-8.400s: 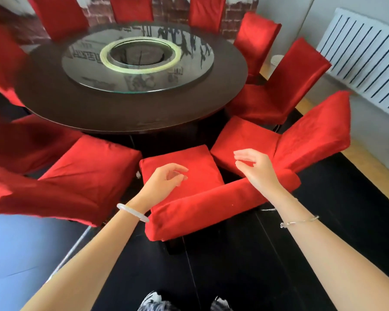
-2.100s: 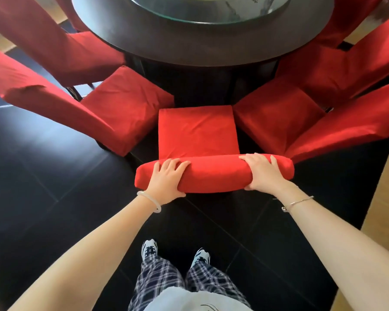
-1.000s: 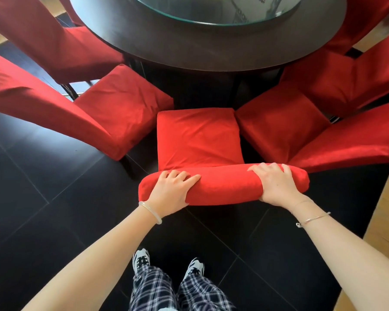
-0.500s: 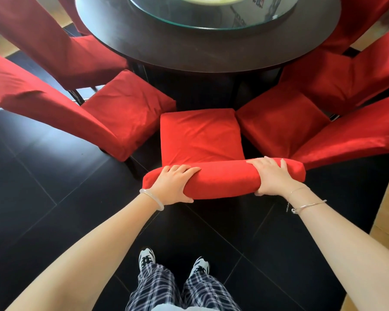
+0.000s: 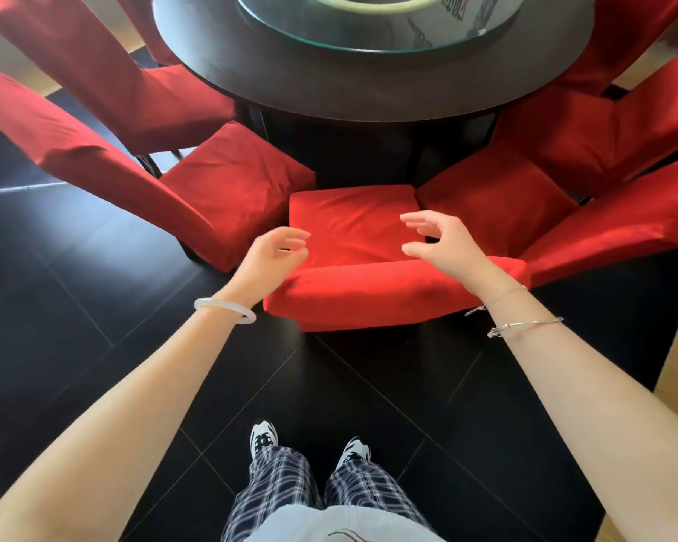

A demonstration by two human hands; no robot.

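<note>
A red-covered chair [image 5: 353, 228] stands in front of me, its seat pushed toward the round dark table [image 5: 368, 91]. Its padded backrest top [image 5: 368, 295] runs across just below my hands. My left hand [image 5: 271, 260] hovers above the backrest's left end, fingers loosely curled and holding nothing. Over the right part of the backrest my right hand [image 5: 443, 240] is lifted, fingers spread and relaxed. Neither hand touches the chair.
More red-covered chairs flank it: one at the left [image 5: 228, 189], one at the right [image 5: 498, 197], others around the table. A glass turntable [image 5: 368, 29] sits on the table. The floor [image 5: 75, 307] is black tile; my feet [image 5: 310, 447] stand behind the chair.
Both hands have let go of the chair's backrest and lifted off it. The chair's seat sits closer under the table than a second ago.
</note>
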